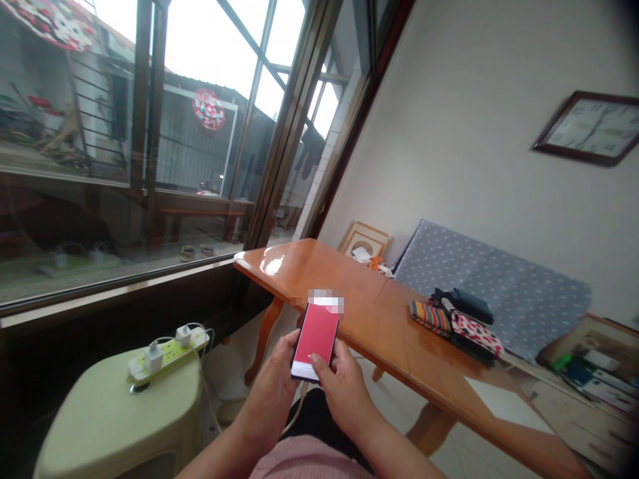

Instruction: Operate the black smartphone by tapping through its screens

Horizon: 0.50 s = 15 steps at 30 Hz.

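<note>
Head view: just short of the wooden table corner, left hand has its fingers clamped round a smartphone; right hand has its fingers together against the phone's lower edge, below the red screen. Power strip sits left of the table.

Black smartphone with lit red screen, between left hand and right hand

At six o'clock, a soft pale pink fabric top covers the person's torso. Just above it sits a plain black fabric lower garment. The bare left forearm enters at seven o'clock, ending in the bare left hand, and the bare right forearm enters at five o'clock, ending in the bare right hand.
</note>
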{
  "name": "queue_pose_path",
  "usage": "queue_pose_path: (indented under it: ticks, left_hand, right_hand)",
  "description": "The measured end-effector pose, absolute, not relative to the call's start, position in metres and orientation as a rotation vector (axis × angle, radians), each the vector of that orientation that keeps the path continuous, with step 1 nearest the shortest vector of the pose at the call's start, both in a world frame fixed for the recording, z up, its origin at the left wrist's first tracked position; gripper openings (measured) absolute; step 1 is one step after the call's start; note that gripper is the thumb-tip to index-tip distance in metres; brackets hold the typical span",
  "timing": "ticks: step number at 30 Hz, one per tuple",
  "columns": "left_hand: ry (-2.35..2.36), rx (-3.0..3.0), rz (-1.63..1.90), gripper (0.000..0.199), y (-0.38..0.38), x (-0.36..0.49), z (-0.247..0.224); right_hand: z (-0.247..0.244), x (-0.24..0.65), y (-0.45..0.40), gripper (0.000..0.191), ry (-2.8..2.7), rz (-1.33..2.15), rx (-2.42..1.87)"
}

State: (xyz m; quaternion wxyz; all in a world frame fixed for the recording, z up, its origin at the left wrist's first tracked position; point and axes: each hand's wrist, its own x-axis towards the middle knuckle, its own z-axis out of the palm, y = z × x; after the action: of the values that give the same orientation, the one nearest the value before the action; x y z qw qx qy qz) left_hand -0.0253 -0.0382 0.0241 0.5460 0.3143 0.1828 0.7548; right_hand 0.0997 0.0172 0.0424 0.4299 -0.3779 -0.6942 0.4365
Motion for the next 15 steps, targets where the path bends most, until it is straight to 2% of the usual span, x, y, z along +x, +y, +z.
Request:
queue_pose_path:
  ticks: [15]
  left_hand:
    - [0.415,0.676,1.774,0.045,-0.0399,-0.0244,0.0292]
  right_hand:
    - [0.0409,0.1019,0.018,0.039,-1.762,1.043,-0.951]
